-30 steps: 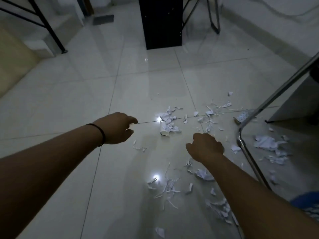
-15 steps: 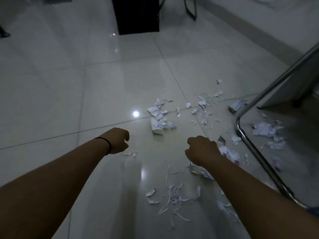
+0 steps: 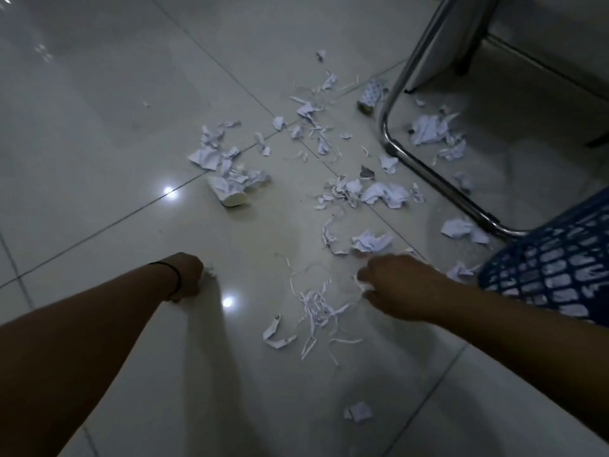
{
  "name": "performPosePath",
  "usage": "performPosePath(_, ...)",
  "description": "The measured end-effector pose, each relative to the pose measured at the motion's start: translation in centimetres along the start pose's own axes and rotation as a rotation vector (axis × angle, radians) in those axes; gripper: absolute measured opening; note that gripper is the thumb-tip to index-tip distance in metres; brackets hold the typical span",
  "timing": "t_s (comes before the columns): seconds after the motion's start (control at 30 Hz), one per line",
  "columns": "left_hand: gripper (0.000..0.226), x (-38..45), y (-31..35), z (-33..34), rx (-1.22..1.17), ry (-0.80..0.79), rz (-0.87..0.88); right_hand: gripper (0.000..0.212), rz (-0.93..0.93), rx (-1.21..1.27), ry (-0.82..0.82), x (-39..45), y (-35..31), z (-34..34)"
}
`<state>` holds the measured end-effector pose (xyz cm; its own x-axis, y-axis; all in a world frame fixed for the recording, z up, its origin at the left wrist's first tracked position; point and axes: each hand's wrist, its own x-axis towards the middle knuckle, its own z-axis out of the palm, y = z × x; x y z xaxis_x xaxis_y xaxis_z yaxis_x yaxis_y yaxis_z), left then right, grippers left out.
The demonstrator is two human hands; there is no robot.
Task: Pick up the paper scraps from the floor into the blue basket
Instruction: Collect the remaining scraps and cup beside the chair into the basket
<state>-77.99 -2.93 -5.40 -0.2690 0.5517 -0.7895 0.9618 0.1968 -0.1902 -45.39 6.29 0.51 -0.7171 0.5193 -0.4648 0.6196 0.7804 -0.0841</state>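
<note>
White paper scraps lie scattered over the glossy tiled floor, among them a bunch of thin strips [image 3: 318, 306] and a crumpled ball [image 3: 370, 241]. The blue basket [image 3: 553, 268], a lattice one, stands at the right edge. My left hand [image 3: 186, 280], low on the floor, curls its fingers round a small scrap [image 3: 211, 275] that pokes out beside the knuckles. My right hand [image 3: 393, 288] is just left of the basket and pinches a small white scrap [image 3: 362, 285] at the edge of the strips.
A crushed paper cup [image 3: 230, 196] lies among scraps at centre. A patterned roll [image 3: 370, 95] lies by a chrome chair frame [image 3: 428, 174], which runs along the floor up to the basket, with more scraps behind it. Bare tiles stretch to the left.
The view has dipped down and closer to the floor. Both hands dropped from above the floor onto the scraps. The basket now shows at the right.
</note>
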Motion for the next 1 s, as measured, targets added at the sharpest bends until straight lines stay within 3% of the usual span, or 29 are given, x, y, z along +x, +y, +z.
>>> performPosePath(0.23,0.025,-2.0,1.6,-1.6,-0.069,0.24,0.067,0.037,-0.34,0.024,-0.265,-7.1,-2.6,7.8)
performPosePath(0.4,0.021,-4.9,2.0,-1.9,-0.075,0.278,0.074,0.053,-0.486,-0.032,-0.284,-6.9,-3.8,11.8)
performPosePath(0.57,0.034,-6.9,1.0,-1.6,-0.108,0.222,-0.036,0.019,-0.558,-0.101,-0.219,-5.4,-4.4,13.4)
performPosePath(0.67,0.047,-7.0,0.8,-1.5,-0.127,0.208,-0.096,0.02,-0.545,-0.064,-0.236,-4.5,-4.9,13.1)
performPosePath(0.77,0.064,-6.5,1.1,-1.4,-0.152,0.174,-0.137,0.019,-0.437,0.111,-0.114,-3.2,-5.1,11.4)
performPosePath(0.9,0.086,-5.0,2.4,-0.6,-0.141,0.143,-0.142,0.047,-0.266,0.37,-0.008,-0.7,-4.5,8.9)
performPosePath(1.0,0.092,-3.5,3.4,0.2,-0.212,0.119,-0.164,0.058,-0.153,0.389,0.034,0.8,-3.6,8.0)
